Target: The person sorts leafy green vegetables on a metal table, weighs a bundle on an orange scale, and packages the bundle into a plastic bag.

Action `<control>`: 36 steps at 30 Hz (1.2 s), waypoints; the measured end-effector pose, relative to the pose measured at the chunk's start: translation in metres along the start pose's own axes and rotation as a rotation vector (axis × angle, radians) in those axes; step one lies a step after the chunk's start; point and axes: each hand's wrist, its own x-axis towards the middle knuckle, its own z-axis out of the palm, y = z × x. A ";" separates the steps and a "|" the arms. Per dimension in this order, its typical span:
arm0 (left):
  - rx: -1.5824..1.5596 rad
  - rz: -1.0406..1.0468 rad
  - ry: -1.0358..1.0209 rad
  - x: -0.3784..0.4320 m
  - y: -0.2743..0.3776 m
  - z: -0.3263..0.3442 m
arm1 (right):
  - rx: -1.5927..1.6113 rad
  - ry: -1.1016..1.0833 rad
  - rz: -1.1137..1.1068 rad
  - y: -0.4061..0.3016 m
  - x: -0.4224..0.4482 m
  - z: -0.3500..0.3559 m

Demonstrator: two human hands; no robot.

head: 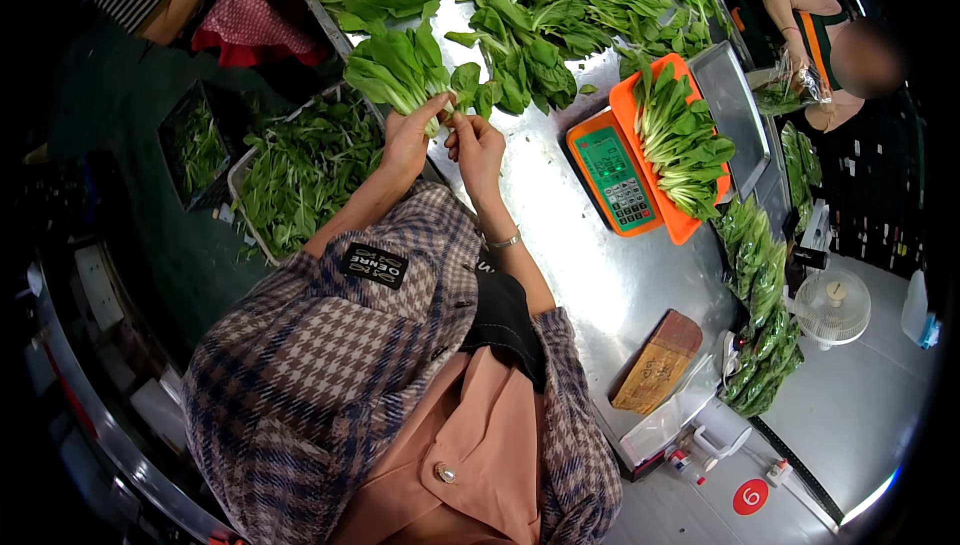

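My left hand point(409, 140) grips a bunch of leafy greens point(401, 72) by its pale stalks, over the near edge of the metal table point(540, 162). Close against it, my right hand point(478, 151) pinches at the stalk of a small leafy green point(471, 87), the fingertips of both hands almost touching. To the right, an orange digital scale point(616, 177) carries an orange tray point(626, 99) heaped with more greens point(679, 147). Its display is lit.
Loose greens point(555, 5) cover the table's far side. At left stand a crate of leaves point(307, 170) and a dark crate point(196, 147). Bagged greens point(757, 297), a wooden block point(658, 361) bearing writing and a fan point(832, 305) lie right. Two other people work nearby.
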 end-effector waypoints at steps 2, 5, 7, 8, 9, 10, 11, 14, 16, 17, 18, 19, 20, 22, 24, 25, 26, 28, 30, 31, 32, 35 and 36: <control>0.025 0.061 0.027 0.000 0.005 0.005 | 0.113 0.036 0.051 0.009 0.006 -0.006; 0.091 0.142 0.043 0.006 0.011 0.003 | 0.236 0.083 0.078 0.015 0.013 -0.024; 0.145 0.125 -0.007 0.008 0.010 -0.004 | 0.344 -0.031 0.184 -0.004 0.007 -0.018; 0.155 0.067 -0.019 0.007 0.008 -0.004 | 0.346 -0.056 0.198 -0.002 0.010 -0.016; 0.192 0.061 -0.019 0.006 0.005 -0.003 | 0.348 -0.077 0.206 -0.002 0.014 -0.012; 0.229 0.056 -0.017 0.004 0.003 -0.002 | 0.351 -0.099 0.214 -0.002 0.016 -0.010; 0.265 0.052 -0.015 0.003 0.002 -0.002 | 0.344 -0.078 0.166 -0.002 0.016 -0.009; 0.348 0.103 0.094 0.008 0.018 -0.006 | 0.324 -0.039 0.064 -0.001 0.019 -0.011; 0.335 0.110 0.115 0.014 0.039 -0.009 | 0.329 0.070 0.015 0.005 0.025 -0.023; 0.208 0.235 0.141 0.011 0.055 -0.007 | 0.332 0.121 -0.011 0.008 0.027 -0.026; 0.233 0.281 0.224 0.018 0.065 -0.020 | 0.317 0.146 -0.076 0.012 0.026 -0.023; 0.206 0.359 0.219 0.013 0.079 -0.019 | 0.017 0.096 -0.066 0.003 0.017 -0.016; 0.131 0.342 0.157 0.021 0.086 -0.036 | -0.106 -0.140 -0.063 0.003 0.009 -0.007; -0.064 0.285 0.103 0.026 0.095 -0.044 | -0.466 -0.244 -0.185 0.003 -0.005 0.003; -0.302 0.204 0.124 0.024 0.097 -0.044 | -0.933 0.029 -0.428 0.005 -0.012 0.007; -0.293 0.156 0.138 0.023 0.094 -0.041 | -1.030 0.034 -0.394 0.009 -0.009 0.001; -0.284 0.108 0.150 0.021 0.087 -0.037 | -1.126 0.040 -0.359 0.015 -0.003 -0.011; -0.273 -0.029 0.066 0.023 0.066 -0.044 | -1.238 0.065 -0.290 0.028 0.000 -0.025; -0.283 -0.141 0.049 0.025 0.040 -0.048 | -0.746 0.008 -0.162 0.037 0.007 -0.034; -0.313 -0.194 0.009 0.024 0.033 -0.044 | -0.500 -0.018 -0.099 0.031 0.008 -0.036; -0.290 -0.216 0.018 0.023 0.024 -0.038 | -0.139 -0.042 0.081 0.026 0.008 -0.039; -0.214 -0.245 -0.060 0.020 0.004 -0.033 | 0.056 -0.028 0.034 0.003 0.005 -0.031; -0.115 -0.223 -0.110 0.015 0.003 -0.027 | 0.074 -0.005 -0.014 0.001 0.006 -0.028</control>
